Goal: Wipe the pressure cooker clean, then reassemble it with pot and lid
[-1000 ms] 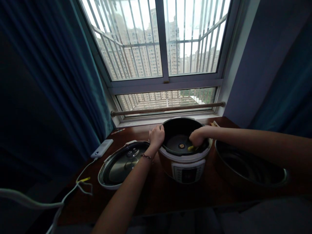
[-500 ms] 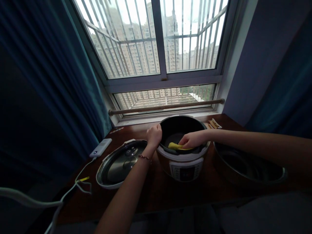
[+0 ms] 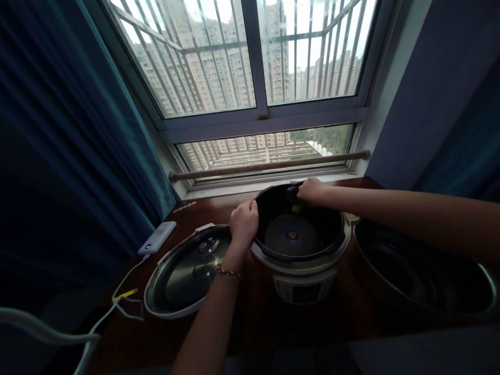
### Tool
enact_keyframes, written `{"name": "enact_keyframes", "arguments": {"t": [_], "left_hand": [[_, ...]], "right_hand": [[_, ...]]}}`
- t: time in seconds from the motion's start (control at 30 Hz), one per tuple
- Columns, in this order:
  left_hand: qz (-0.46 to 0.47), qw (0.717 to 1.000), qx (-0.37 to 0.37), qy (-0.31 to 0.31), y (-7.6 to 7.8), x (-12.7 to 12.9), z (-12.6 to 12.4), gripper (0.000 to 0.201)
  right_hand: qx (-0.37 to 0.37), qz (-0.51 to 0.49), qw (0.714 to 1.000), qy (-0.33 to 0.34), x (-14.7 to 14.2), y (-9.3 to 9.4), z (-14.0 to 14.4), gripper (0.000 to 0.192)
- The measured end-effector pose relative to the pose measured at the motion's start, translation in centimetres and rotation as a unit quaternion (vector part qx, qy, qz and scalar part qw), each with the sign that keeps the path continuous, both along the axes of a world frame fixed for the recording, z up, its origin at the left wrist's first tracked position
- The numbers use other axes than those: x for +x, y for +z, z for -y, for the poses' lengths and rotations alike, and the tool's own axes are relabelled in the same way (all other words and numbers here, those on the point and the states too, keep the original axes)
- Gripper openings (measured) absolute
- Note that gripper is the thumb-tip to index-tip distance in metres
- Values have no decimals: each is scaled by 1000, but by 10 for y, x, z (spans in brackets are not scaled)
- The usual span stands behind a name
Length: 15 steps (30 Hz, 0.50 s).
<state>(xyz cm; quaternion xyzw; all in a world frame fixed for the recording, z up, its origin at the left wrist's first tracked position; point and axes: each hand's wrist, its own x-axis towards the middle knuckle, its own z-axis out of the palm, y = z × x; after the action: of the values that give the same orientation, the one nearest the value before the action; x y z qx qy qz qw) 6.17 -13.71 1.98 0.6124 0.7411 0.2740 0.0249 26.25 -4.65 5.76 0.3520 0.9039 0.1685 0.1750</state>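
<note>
The cooker stands mid-worktop, hemmed by the lid just beside it on the left and the steel pot close on the right. The left hand blocks the cooker's left rim; the right hand blocks its far rim. The cooker's open mouth and the front worktop strip lie free. A cable crosses the left corner.

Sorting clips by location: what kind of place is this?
Likely a high-rise flat: barred window facing apartment towers, teal curtain, and a white electric cooker on a dark wooden table.
</note>
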Motion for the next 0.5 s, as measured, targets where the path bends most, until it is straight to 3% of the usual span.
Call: {"name": "enact_keyframes", "arguments": {"t": [0.2,0.37,0.43,0.5], "left_hand": [[10,1000,-4,4,-1,-1,-2,42],[27,1000,-9,4,1,0,-2,39],[30,999,-10,2,1,0,-2,38],[29,1000,-10,1,1,0,-3,37]], "right_hand": [[19,-3,995,93,-41,-9,-17,20],[54,17,960,273,-56,-13,-29,23],[49,27,965,257,-51,-12,-33,21],[40,27,982,185,-40,-11,-33,20]]}}
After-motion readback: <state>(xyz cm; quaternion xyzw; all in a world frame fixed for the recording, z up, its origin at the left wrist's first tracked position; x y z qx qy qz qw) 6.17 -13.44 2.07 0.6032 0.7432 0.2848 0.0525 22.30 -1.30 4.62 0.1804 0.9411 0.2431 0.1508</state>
